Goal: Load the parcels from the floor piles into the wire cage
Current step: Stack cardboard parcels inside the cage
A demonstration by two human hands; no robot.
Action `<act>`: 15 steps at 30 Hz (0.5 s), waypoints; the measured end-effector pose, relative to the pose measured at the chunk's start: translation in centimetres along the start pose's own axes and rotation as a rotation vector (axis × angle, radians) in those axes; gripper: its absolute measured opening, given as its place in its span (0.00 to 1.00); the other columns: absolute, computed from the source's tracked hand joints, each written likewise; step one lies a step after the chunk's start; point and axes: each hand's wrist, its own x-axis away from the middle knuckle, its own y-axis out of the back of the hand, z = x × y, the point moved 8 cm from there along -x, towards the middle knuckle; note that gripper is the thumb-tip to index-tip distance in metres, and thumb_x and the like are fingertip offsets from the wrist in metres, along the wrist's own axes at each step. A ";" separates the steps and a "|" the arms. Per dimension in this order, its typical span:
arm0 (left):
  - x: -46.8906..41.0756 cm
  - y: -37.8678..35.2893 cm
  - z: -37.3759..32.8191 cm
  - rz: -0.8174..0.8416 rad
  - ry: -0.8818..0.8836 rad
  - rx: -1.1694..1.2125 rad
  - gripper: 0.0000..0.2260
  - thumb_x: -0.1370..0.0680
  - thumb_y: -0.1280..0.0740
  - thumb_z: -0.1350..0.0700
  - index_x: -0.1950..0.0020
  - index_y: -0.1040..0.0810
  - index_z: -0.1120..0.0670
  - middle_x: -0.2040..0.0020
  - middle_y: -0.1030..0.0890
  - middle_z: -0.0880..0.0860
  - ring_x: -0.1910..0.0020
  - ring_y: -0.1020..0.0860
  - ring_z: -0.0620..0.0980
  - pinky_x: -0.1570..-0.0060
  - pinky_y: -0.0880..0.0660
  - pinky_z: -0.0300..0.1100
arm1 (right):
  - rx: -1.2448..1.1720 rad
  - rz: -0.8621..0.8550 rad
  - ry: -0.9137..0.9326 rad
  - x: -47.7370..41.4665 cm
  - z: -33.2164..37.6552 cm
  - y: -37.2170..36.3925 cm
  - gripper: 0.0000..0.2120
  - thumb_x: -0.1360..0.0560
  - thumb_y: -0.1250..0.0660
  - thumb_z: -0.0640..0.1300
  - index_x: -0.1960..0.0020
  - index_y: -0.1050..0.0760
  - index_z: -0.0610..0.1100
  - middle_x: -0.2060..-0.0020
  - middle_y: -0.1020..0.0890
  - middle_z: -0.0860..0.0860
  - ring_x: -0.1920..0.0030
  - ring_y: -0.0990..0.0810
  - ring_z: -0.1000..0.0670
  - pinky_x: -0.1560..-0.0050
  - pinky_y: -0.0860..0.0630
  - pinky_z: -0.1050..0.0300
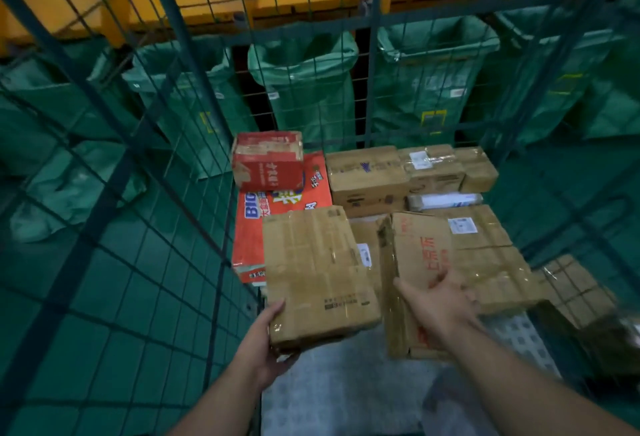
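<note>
Left hand (266,342) grips flat parcel (311,273) at near corner; right hand (440,300) grips tilted parcel (415,252).

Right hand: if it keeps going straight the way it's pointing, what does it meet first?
The red-lettered carton: the right hand is holding it, tilted. Past that, probably the taped box that the left hand holds, though depth is unclear.

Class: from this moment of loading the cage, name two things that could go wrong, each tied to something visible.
1. The left hand grips the plain brown box by one near corner only; it may tip or slip.
2. The red-printed box held by the right hand leans, its edge crumpled; it could topple against the taped parcel beside it.
</note>
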 end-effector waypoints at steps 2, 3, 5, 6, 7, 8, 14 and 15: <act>-1.0 0.1 -2.3 -0.026 -0.012 0.045 0.36 0.43 0.17 0.42 0.38 0.18 0.50 0.43 0.14 0.56 0.37 0.20 0.58 0.44 0.23 0.53 | -0.037 0.005 -0.005 -1.0 1.5 -0.5 0.54 0.46 0.33 0.79 0.29 0.41 0.49 0.33 0.31 0.40 0.32 0.33 0.37 0.34 0.30 0.39; -1.8 -0.1 -3.5 -0.026 -0.011 0.064 0.36 0.43 0.17 0.42 0.38 0.18 0.51 0.43 0.14 0.57 0.37 0.21 0.58 0.44 0.23 0.52 | -0.045 0.012 -0.002 -1.9 2.5 -0.9 0.55 0.47 0.35 0.80 0.29 0.40 0.50 0.33 0.30 0.41 0.32 0.31 0.37 0.34 0.30 0.38; -2.5 -0.7 -5.6 -0.040 -0.040 0.055 0.28 0.36 0.21 0.44 0.39 0.19 0.52 0.44 0.15 0.57 0.40 0.21 0.58 0.42 0.24 0.54 | -0.040 0.028 0.032 -2.9 4.0 -1.5 0.55 0.48 0.36 0.81 0.29 0.39 0.52 0.34 0.28 0.42 0.34 0.30 0.38 0.35 0.28 0.38; -3.1 -0.8 -6.5 -0.058 -0.060 0.046 0.22 0.31 0.23 0.46 0.40 0.19 0.53 0.45 0.15 0.57 0.43 0.21 0.58 0.39 0.25 0.55 | -0.038 0.043 0.051 -3.7 4.9 -2.0 0.55 0.47 0.36 0.81 0.29 0.39 0.52 0.35 0.27 0.42 0.34 0.29 0.39 0.35 0.28 0.38; -3.7 -1.2 -7.4 -0.073 -0.066 0.043 0.18 0.27 0.26 0.47 0.41 0.19 0.54 0.46 0.16 0.58 0.44 0.21 0.57 0.37 0.26 0.55 | -0.044 0.055 0.065 -4.7 5.7 -2.5 0.53 0.47 0.35 0.80 0.29 0.38 0.52 0.35 0.26 0.43 0.34 0.29 0.39 0.35 0.28 0.39; -4.6 -1.4 -8.3 -0.083 -0.069 0.056 0.15 0.25 0.28 0.48 0.43 0.20 0.54 0.47 0.16 0.58 0.46 0.21 0.57 0.38 0.26 0.55 | -0.057 0.072 0.077 -5.9 6.6 -3.3 0.52 0.46 0.34 0.78 0.30 0.37 0.53 0.36 0.26 0.44 0.34 0.28 0.39 0.36 0.27 0.41; -11.1 -1.2 -12.5 -0.168 -0.108 0.144 0.14 0.24 0.29 0.49 0.41 0.19 0.53 0.48 0.14 0.58 0.46 0.20 0.58 0.52 0.22 0.50 | -0.229 0.197 0.138 -13.9 12.1 -7.4 0.38 0.37 0.24 0.69 0.34 0.29 0.51 0.43 0.19 0.53 0.46 0.22 0.48 0.48 0.28 0.54; -12.5 -0.5 -13.2 -0.202 -0.118 0.135 0.16 0.26 0.27 0.49 0.40 0.19 0.52 0.46 0.15 0.57 0.45 0.20 0.58 0.47 0.22 0.52 | -0.273 0.244 0.150 -15.4 12.8 -8.4 0.36 0.36 0.23 0.67 0.35 0.29 0.52 0.44 0.18 0.54 0.48 0.21 0.50 0.48 0.28 0.55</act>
